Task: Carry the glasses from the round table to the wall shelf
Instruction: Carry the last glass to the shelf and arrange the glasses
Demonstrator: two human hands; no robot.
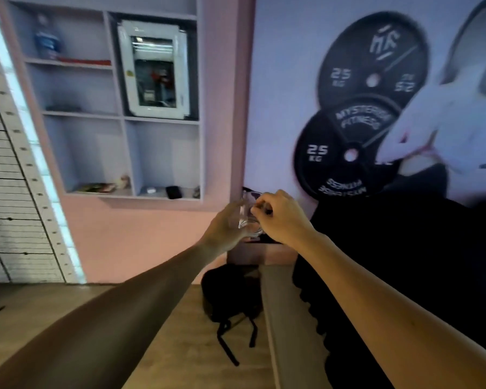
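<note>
A clear drinking glass (249,213) is held up in front of me between both hands. My left hand (225,228) wraps around its left side and base. My right hand (278,217) grips its right side near the rim with curled fingers. The glass hangs just below and to the right of the wall shelf (157,197), a recessed unit with several open compartments set in a pink wall. The round table is out of view.
The shelf holds a water bottle (47,37), a white framed box (155,68), a black case (173,191) and small items on the bottom level. A black backpack (230,296) lies on the wooden floor below. A black sofa (404,276) stands at right.
</note>
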